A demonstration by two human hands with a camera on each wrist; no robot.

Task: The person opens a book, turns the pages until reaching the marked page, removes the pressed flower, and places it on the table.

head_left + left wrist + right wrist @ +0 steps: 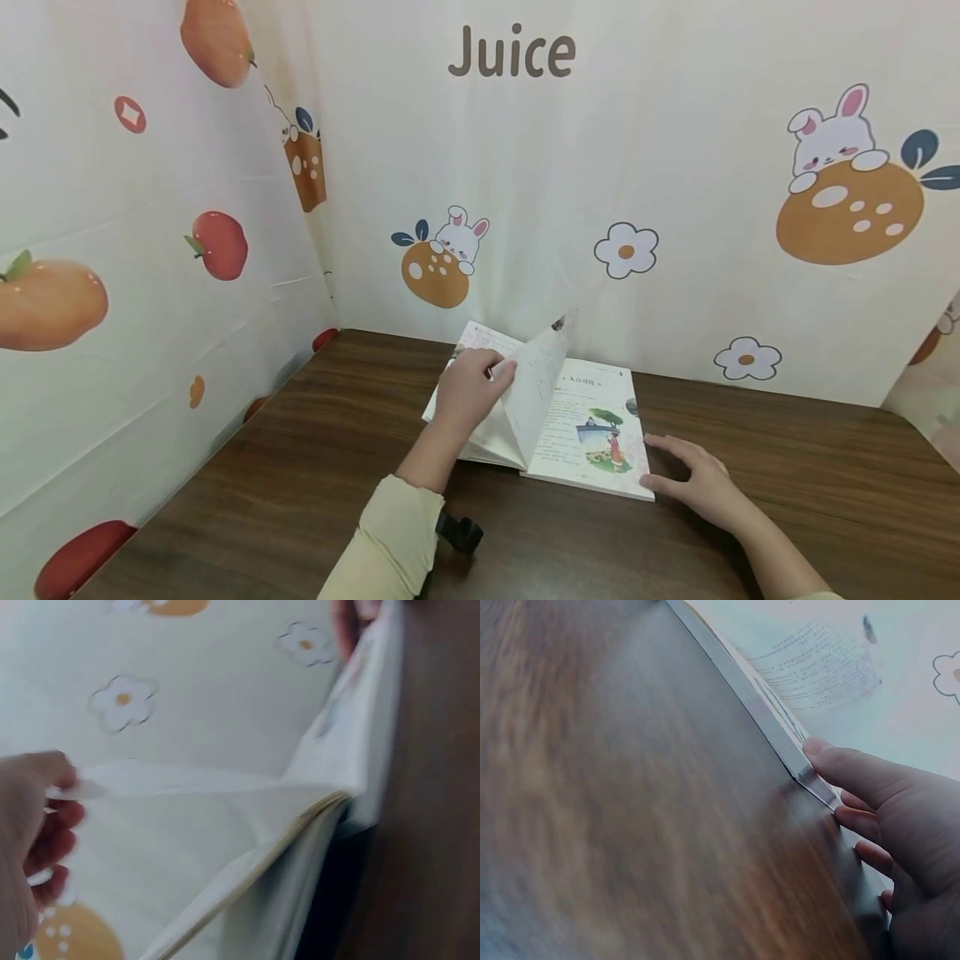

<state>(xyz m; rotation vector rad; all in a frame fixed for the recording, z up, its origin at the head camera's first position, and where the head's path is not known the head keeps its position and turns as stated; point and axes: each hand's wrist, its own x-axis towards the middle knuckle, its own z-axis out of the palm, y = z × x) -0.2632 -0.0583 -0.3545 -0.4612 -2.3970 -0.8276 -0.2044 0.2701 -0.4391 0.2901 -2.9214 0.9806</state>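
Observation:
An open book (pixel 600 433) lies on the brown table, its right page showing text and a coloured picture. One page (pixel 534 392) stands raised near the spine. My left hand (pixel 468 387) pinches that page's edge between thumb and finger; in the left wrist view the left hand (pixel 37 825) holds the page (pixel 180 780) stretched out from the spine, other fingers curled. At the book's right edge is my right hand (pixel 697 479). In the right wrist view the right hand (pixel 900 817) has its thumb on the corner of the book (pixel 765 720) and fingertips against its side, fingers loosely bent.
The dark wood table (pixel 570 542) extends around the book. A pale curtain (pixel 675 317) with printed fruit, rabbits and flowers hangs behind and to the left. A black strap with a small device (pixel 461 533) is on my left wrist.

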